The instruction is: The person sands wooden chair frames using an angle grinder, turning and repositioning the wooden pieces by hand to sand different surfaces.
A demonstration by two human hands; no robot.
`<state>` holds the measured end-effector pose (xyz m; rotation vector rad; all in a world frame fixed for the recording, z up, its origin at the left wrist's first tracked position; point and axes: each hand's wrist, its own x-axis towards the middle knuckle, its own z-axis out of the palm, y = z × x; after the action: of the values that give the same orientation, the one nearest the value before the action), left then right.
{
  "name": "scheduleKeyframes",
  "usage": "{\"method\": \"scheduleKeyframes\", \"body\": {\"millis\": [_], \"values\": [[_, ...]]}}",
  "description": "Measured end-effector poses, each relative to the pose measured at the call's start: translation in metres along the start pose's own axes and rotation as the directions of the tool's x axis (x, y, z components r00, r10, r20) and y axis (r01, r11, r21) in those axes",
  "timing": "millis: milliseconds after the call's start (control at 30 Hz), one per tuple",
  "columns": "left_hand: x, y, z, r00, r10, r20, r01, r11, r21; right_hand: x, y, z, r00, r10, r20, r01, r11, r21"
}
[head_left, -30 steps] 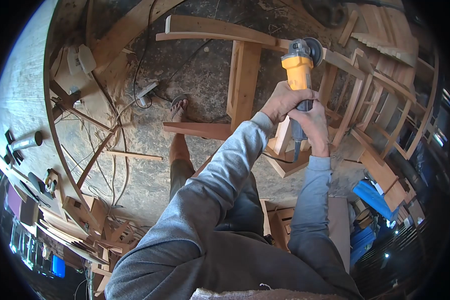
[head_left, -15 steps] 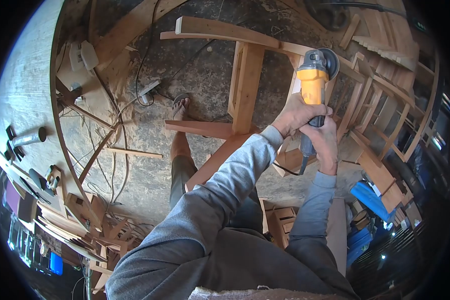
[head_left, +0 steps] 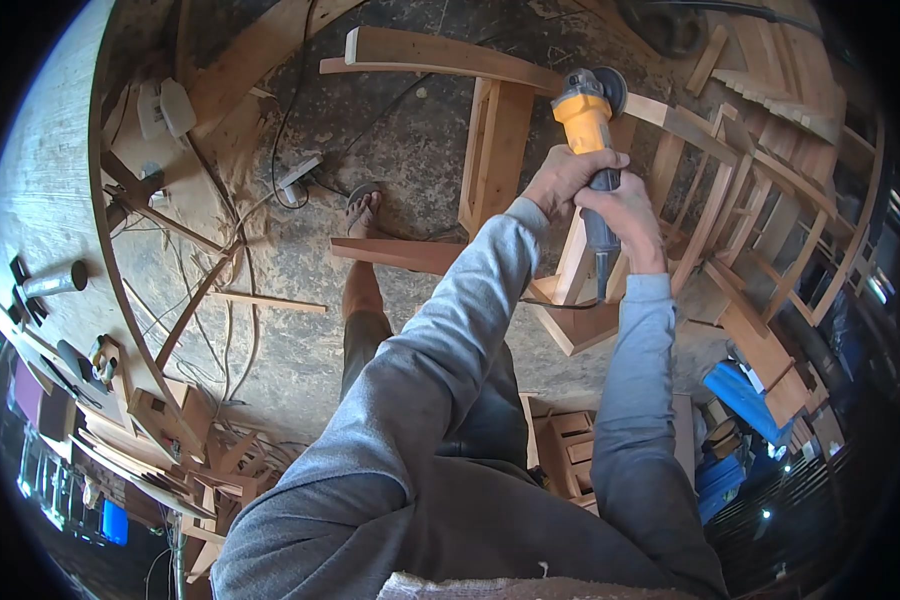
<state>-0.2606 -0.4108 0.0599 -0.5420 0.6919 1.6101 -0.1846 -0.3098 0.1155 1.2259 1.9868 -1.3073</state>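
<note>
A yellow and black angle grinder (head_left: pixel 583 120) is held out in front of me, its round disc (head_left: pixel 612 90) at the upper right. My left hand (head_left: pixel 567 180) wraps round its body just behind the yellow housing. Closed round the dark rear handle, my right hand (head_left: pixel 626 217) sits slightly lower. Under the tool's head lies the top rail of a wooden chair frame (head_left: pixel 450 58); whether the disc touches it I cannot tell. The frame's upright post (head_left: pixel 500 150) and lower red-brown piece (head_left: pixel 395 254) show left of my hands.
At left stands a large board-topped table (head_left: pixel 45 200) with a metal cylinder (head_left: pixel 58 280) on it. More wooden frames (head_left: pixel 750 190) crowd the right. Cords and wood strips lie on the floor beside a power strip (head_left: pixel 298 180). My foot (head_left: pixel 363 208) rests near the red-brown piece.
Both hands have moved the angle grinder left and slightly up, along the chair frame's top rail. Its disc was further right before.
</note>
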Motion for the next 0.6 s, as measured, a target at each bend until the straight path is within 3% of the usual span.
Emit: {"method": "scheduleKeyframes", "body": {"millis": [167, 233, 600], "values": [[0.008, 0.008, -0.001, 0.999, -0.010, -0.032, 0.010, 1.000, 0.005, 0.013, -0.005, -0.003, 1.000, -0.006, 0.027, 0.005, 1.000, 0.017], [0.020, -0.002, -0.007, 1.000, 0.019, -0.006, -0.019, 0.997, -0.076, 0.016, -0.006, -0.003, 1.000, -0.010, 0.023, 0.010, 1.000, -0.009], [0.042, -0.001, -0.015, 0.999, 0.041, -0.004, -0.041, 0.998, -0.044, 0.030, -0.023, -0.008, 0.996, 0.079, 0.048, -0.075, 0.995, -0.069]]}}
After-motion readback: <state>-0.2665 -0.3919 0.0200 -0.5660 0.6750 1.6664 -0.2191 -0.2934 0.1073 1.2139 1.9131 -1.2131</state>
